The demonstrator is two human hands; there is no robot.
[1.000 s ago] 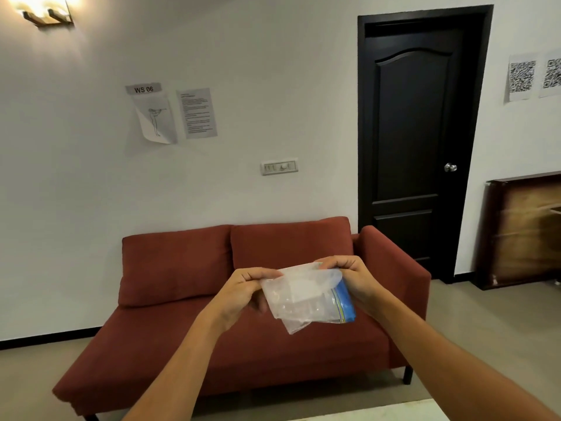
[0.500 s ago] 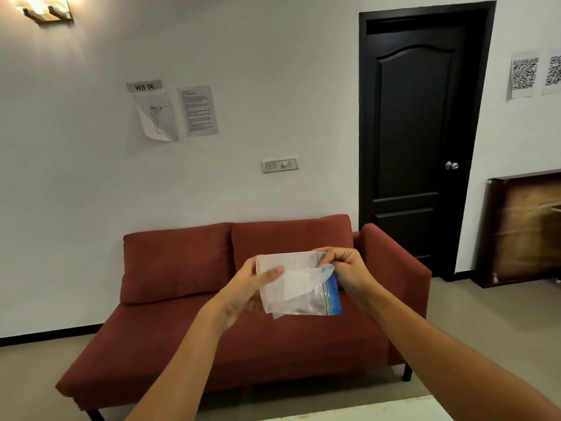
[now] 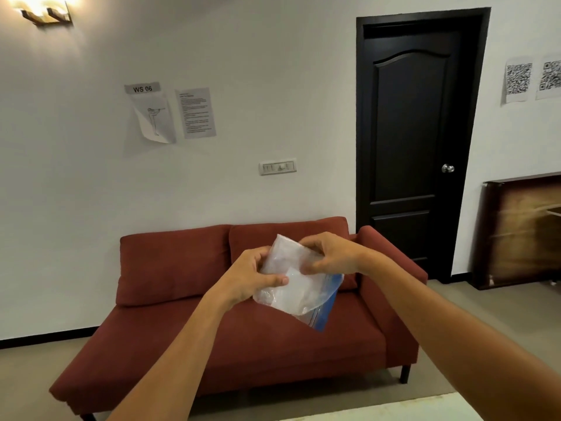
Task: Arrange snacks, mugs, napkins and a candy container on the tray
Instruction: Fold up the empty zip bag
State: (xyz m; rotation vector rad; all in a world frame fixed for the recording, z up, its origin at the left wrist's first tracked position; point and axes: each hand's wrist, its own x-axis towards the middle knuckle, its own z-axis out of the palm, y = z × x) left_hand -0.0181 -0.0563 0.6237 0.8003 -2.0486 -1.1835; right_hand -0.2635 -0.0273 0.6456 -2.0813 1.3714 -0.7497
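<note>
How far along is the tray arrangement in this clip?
Done: nothing visible; no tray, mugs or napkins are in view. In hand: the left hand and right hand both grip a clear plastic bag with a blue edge, held up before the red sofa. Left: apparently every placement on the tray.

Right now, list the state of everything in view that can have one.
bag: clear plastic, crumpled, held in the air; sealed or open, cannot tell.
left hand: grips the bag's left side, thumb on its front.
right hand: pinches the bag's upper right part.
door: closed.
lamp: lit.
</note>
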